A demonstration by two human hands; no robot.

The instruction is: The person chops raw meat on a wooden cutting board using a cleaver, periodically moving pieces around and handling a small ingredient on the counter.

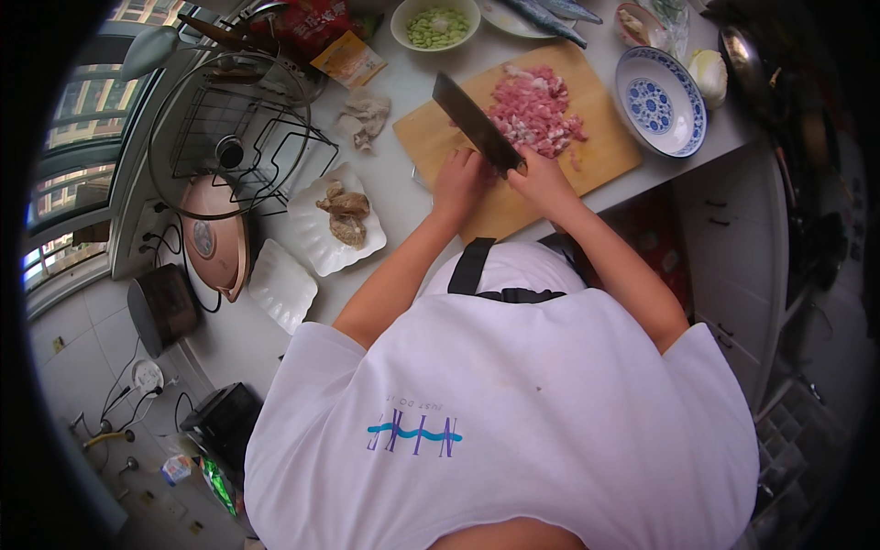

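My right hand (pixel 543 180) grips the handle of a dark-bladed cleaver (pixel 476 120), its blade slanting up and left over a wooden cutting board (pixel 605 148). Chopped pink meat (pixel 533 103) lies in a loose heap on the board, right of the blade. Close by on the cleaver's left side, my left hand (pixel 460 177) rests at the board with curled fingers. Some meat seems to lie by its fingertips, but whether they grip it is hidden.
A blue-and-white bowl (pixel 650 106) stands at the board's right edge. Beyond are a bowl of green beans (pixel 438 29) and a plate with fish (pixel 543 15). At left are a crumpled cloth (pixel 364 118), a scalloped plate (pixel 317 230) with brown pieces and a wire rack (pixel 206 130).
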